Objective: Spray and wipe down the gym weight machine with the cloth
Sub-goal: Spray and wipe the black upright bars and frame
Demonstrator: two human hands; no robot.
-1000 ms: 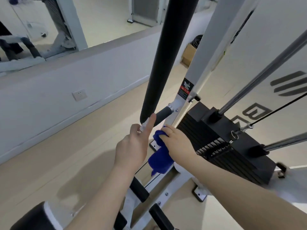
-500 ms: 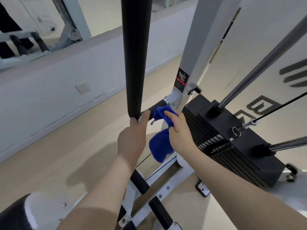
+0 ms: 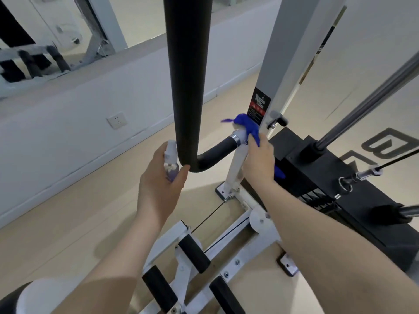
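The right hand (image 3: 257,162) was up at the white upright post (image 3: 283,64), fingers curled round the blue cloth (image 3: 247,126) and pressing it to the joint where the black padded bar (image 3: 188,75) met the frame. One end of the cloth poked out to the left above the chrome collar; another scrap showed below the wrist, against the black weight stack (image 3: 340,177) on the right. Wiping looked to be the step in hand, on the post and bracket rather than the pad.

The left hand (image 3: 161,177) sat just left of the bar's bend, gripping a small spray bottle (image 3: 170,162) with its nozzle upward, thumb tip touching the padding. The two hands were apart, the curved bar between them. Whether a finger lay on the pump, the view did not show.

Nearer the camera lay the white base rails (image 3: 226,252) and black foot rollers (image 3: 193,252), with a cable running across; a wall socket (image 3: 116,120) sat on the far left wall.

The next move would likely call for dragging the cloth along the post or down the bracket, keeping it flat so that loose end stayed out of the pin knob (image 3: 280,120) just right of it. Fresh spray would need the nozzle turned toward the frame first.
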